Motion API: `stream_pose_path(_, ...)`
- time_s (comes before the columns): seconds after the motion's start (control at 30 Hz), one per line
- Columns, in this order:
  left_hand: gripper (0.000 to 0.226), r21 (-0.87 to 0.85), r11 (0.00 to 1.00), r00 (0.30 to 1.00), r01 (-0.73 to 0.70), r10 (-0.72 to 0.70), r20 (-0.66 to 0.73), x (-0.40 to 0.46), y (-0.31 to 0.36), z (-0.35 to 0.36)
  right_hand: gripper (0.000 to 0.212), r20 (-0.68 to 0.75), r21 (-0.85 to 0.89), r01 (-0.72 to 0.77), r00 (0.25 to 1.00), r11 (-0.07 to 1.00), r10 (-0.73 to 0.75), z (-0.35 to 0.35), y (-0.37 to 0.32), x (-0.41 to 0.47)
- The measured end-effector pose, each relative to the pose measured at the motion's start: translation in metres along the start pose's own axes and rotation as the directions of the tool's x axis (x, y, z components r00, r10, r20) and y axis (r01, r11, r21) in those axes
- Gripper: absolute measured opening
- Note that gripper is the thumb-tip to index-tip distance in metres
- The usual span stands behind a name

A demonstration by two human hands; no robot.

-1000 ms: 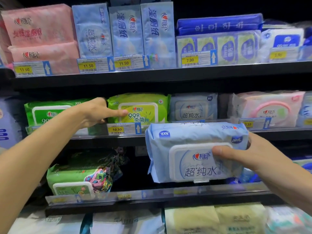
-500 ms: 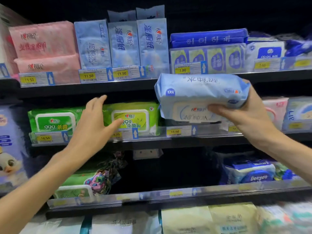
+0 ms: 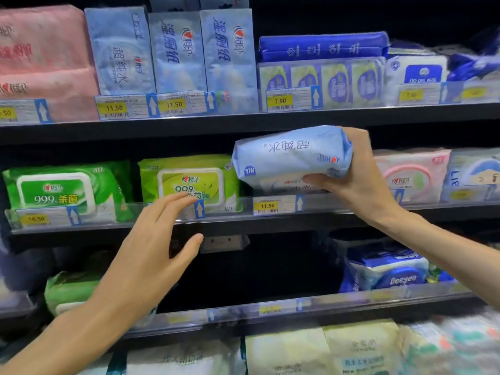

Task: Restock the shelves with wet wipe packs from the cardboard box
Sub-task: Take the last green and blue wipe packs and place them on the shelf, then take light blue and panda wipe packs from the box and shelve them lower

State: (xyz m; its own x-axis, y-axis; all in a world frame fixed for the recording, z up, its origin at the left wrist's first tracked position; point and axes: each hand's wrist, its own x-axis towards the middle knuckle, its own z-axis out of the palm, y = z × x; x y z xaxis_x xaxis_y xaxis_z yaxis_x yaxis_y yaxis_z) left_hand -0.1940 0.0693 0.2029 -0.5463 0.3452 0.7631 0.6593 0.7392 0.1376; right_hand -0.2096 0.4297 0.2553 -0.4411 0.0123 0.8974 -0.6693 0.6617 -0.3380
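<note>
Head view: your right hand [image 3: 359, 174] grasps the blue pack of wet wipes [image 3: 290, 158] by its right end, thumb under the front face and the other digits wrapped over the top and back, so those fingers [image 3: 316, 181] are clenched on the pack. The pack is held tilted, print upside down, in the air at the mouth of the middle shelf [image 3: 243, 216], just above the 11.50 price tag [image 3: 266, 206] and between the light green pack [image 3: 189, 182] and the pink pack [image 3: 411, 174]. Your left hand [image 3: 151, 247] is released, digits spread and relaxed, grasping nothing, in front of the shelf rail below the light green pack. Expect the blue pack to be soft and moderately heavy for its size; the film wrap looks smooth and likely slippery, and it dents under the grip. Judge the rigid lid on the front face as the firmest part. Hold across the short end or span the body with a wide grip; avoid pinching the crimped film seam. The cardboard box is not in view.
</note>
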Motion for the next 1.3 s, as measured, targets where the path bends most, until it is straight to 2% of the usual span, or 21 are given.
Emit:
stream_pose_path(0.07, 0.06, -0.012, 1.0, 1.0, -0.004, 0.004, -0.001, -0.002, 0.002, 0.001, 0.065, 0.015, -0.056, -0.094, 0.995, 0.994, 0.095, -0.001, 0.006, 0.002)
stream_pose_path(0.17, 0.058, -0.028, 1.0, 1.0, 0.004, -0.004, 0.0, -0.002, 0.003, 0.006, 0.045, 0.125, -0.202, -0.264, 0.948, 0.943, 0.292, -0.005, 0.009, 0.008)
stream_pose_path(0.37, 0.055, -0.065, 0.998, 1.0, 0.018, -0.018, -0.002, 0.006, 0.006, 0.018, 0.065, 0.211, -0.464, -0.406, 0.812, 0.787, 0.543, -0.014, -0.002, 0.032)
stream_pose_path(0.47, 0.054, -0.059, 0.998, 1.0, 0.013, -0.014, -0.003, 0.008, 0.009, 0.024, 0.072, 0.205, -0.482, -0.429, 0.792, 0.764, 0.574, -0.012, -0.001, 0.035)
stream_pose_path(0.6, 0.054, -0.039, 0.999, 1.0, 0.004, -0.004, 0.008, 0.003, 0.013, 0.026, 0.066, 0.171, -0.413, -0.464, 0.806, 0.784, 0.567, -0.005, -0.002, 0.03)
stream_pose_path(0.7, 0.054, -0.028, 1.0, 1.0, -0.006, 0.007, 0.026, -0.007, 0.015, 0.021, 0.058, 0.134, -0.454, -0.473, 0.802, 0.755, 0.583, -0.006, -0.011, 0.023)
stream_pose_path(0.73, 0.054, -0.025, 1.0, 0.999, -0.008, 0.009, 0.036, -0.013, 0.014, 0.017, 0.064, 0.121, -0.469, -0.471, 0.804, 0.747, 0.582, -0.006, -0.015, 0.018)
stream_pose_path(0.8, 0.055, -0.028, 1.0, 0.998, -0.009, 0.011, 0.064, -0.029, 0.012, 0.01, 0.089, 0.068, -0.463, -0.447, 0.843, 0.765, 0.534, -0.008, -0.025, 0.004)
stream_pose_path(0.83, 0.054, -0.035, 0.999, 0.997, -0.006, 0.008, 0.082, -0.04, 0.01, 0.008, 0.094, 0.034, -0.45, -0.414, 0.878, 0.791, 0.478, -0.008, -0.032, -0.007)
stream_pose_path(0.93, 0.051, -0.055, 0.998, 0.989, 0.025, -0.017, 0.15, -0.079, 0.003, 0.005, 0.081, 0.01, -0.425, -0.2, 0.974, 0.883, 0.225, -0.007, -0.058, -0.052)
stream_pose_path(1.0, 0.05, -0.061, 0.996, 0.976, 0.064, -0.05, 0.21, -0.11, -0.003, 0.008, 0.07, 0.1, -0.376, -0.098, 0.984, 0.921, 0.146, -0.002, -0.075, -0.09)
stream_pose_path(1.1, 0.049, -0.049, 0.994, 0.944, 0.099, -0.078, 0.321, -0.161, -0.004, 0.019, 0.07, 0.353, -0.343, 0.026, 0.93, 0.939, 0.103, 0.01, -0.09, -0.153)
stream_pose_path(1.2, 0.052, -0.042, 0.991, 0.895, 0.129, -0.098, 0.435, -0.212, 0.002, 0.031, 0.074, 0.586, -0.334, 0.219, 0.81, 0.917, 0.02, 0.026, -0.091, -0.219)
stream_pose_path(1.3, 0.048, -0.063, 0.984, 0.848, 0.168, -0.112, 0.518, -0.259, 0.01, 0.043, 0.076, 0.722, -0.312, 0.289, 0.692, 0.905, 0.028, 0.039, -0.089, -0.282)
